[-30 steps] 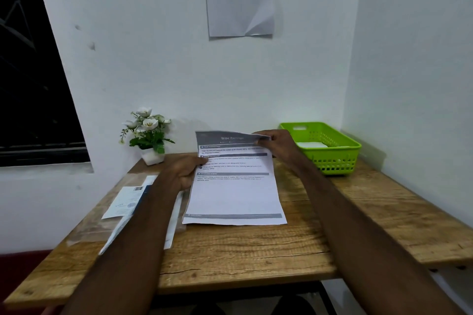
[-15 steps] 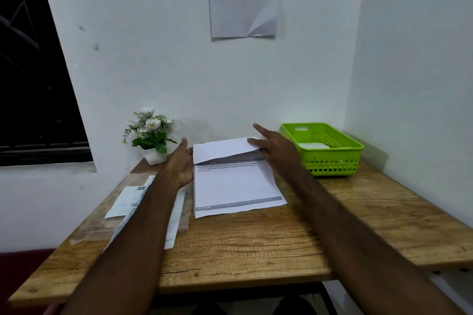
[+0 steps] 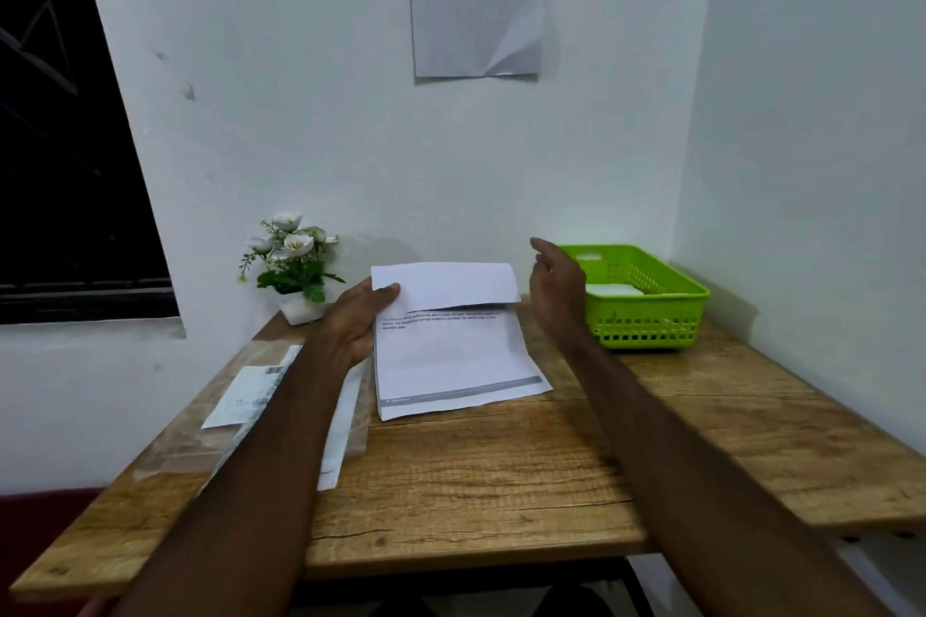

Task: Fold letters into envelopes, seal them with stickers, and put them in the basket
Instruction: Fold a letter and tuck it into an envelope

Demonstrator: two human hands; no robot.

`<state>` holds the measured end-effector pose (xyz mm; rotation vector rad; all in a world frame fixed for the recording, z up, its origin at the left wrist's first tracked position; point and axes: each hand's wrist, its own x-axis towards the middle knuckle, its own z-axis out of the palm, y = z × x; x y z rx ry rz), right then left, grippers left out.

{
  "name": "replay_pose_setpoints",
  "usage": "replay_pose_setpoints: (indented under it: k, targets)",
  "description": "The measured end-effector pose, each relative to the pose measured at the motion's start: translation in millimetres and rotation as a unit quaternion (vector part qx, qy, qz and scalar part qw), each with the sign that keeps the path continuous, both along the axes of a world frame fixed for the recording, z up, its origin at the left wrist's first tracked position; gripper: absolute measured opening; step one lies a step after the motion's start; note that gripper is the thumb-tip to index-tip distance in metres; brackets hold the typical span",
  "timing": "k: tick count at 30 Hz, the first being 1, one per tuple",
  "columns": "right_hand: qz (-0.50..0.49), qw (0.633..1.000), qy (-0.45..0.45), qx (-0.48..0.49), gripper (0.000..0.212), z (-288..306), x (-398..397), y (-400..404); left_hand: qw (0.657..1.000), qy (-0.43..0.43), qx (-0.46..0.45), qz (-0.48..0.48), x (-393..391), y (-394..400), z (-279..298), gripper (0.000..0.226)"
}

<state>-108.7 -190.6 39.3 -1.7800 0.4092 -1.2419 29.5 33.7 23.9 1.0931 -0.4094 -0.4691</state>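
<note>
lying on the wooden table [image 3: 501, 481], the letter [image 3: 451, 356] has its far part folded over toward the person, blank back showing. the left hand [image 3: 358, 316] pinches that folded flap at its left edge — thumb on top, fingers underneath. the right hand [image 3: 556, 286] hovers just beside the letter's right edge, fingers straight and relaxed, holding nothing. the green basket [image 3: 646, 321] sits at the far right of the table with something white inside. envelopes in a clear wrapper [image 3: 250, 401] lie under the left forearm — a potted white flower [image 3: 295, 266] stands by the wall.
</note>
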Motion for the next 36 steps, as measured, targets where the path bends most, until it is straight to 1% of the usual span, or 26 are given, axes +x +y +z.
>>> replay_pose_setpoints:
  k: [1,2,7,9,11,12,13,16,18,20,23,25,27,28,30,32,34,36]
  targets:
    - [0.006,0.999,0.007,0.032,0.034,4.9,-0.9,1.8,1.0,-0.004,-0.002,-0.009,-2.0,0.2,1.7,0.038]
    - [0.02,0.998,0.022,0.054,0.037,7.9,-0.6,3.2,1.0,-0.009,-0.002,-0.016,-4.9,-0.1,3.8,0.037]
    - [0.056,0.993,0.077,0.064,0.075,4.8,4.2,9.4,0.999,-0.015,0.0,-0.044,-13.5,-5.8,7.9,0.035]
    - [0.081,0.988,0.076,0.107,0.088,6.2,2.9,11.8,0.999,-0.016,0.0,-0.041,-14.2,-6.1,8.1,0.037]
    - [0.106,0.979,0.069,0.158,0.095,8.3,2.0,11.2,0.999,-0.017,-0.005,-0.035,-14.6,-5.1,8.6,0.037]
    - [0.113,0.976,0.069,0.171,0.093,9.4,0.8,10.5,0.999,-0.016,-0.008,-0.031,-14.3,-4.5,8.5,0.036]
    - [0.119,0.974,0.072,0.178,0.086,10.4,-1.0,9.2,0.999,-0.016,-0.01,-0.028,-13.5,-4.0,8.4,0.036]
    - [0.172,0.964,0.059,0.196,0.049,11.8,-7.7,8.3,1.0,-0.015,-0.011,-0.021,-12.3,-2.8,7.9,0.033]
    - [0.227,0.947,0.023,0.226,0.031,12.9,-13.6,9.7,1.0,-0.015,-0.015,-0.015,-12.7,-2.9,8.0,0.029]
    - [0.265,0.932,0.003,0.248,0.024,13.8,-16.4,10.3,1.0,-0.016,-0.022,-0.011,-12.7,-3.0,8.3,0.026]
    - [0.27,0.934,0.012,0.232,0.012,13.0,-13.8,5.8,0.999,-0.021,-0.026,-0.007,-11.9,-3.4,8.8,0.026]
    - [0.265,0.939,0.008,0.217,0.01,11.3,-10.7,3.0,0.999,-0.023,-0.027,-0.01,-10.8,-3.3,9.4,0.027]
    - [0.245,0.947,0.001,0.206,0.011,10.1,-8.7,-0.2,0.999,-0.024,-0.017,-0.032,-11.5,-0.2,10.3,0.031]
    - [0.235,0.951,-0.001,0.202,0.011,9.5,-7.8,-2.7,0.998,-0.023,0.007,-0.056,-11.6,2.3,9.9,0.037]
    - [0.224,0.954,-0.005,0.198,0.01,8.0,-6.3,-7.3,0.989,-0.027,0.089,-0.114,-13.7,7.0,7.6,0.046]
    - [0.221,0.956,-0.009,0.195,0.009,7.2,-6.0,-10.4,0.979,-0.023,0.141,-0.145,-15.8,7.2,3.3,0.047]
    - [0.222,0.954,-0.01,0.201,0.01,7.8,-6.1,-11.6,0.98,-0.011,0.143,-0.135,-16.2,4.4,-0.1,0.048]
    - [0.233,0.948,-0.002,0.216,0.011,11.3,-10.1,-10.6,0.985,-0.001,0.128,-0.112,-15.5,0.8,-0.5,0.039]
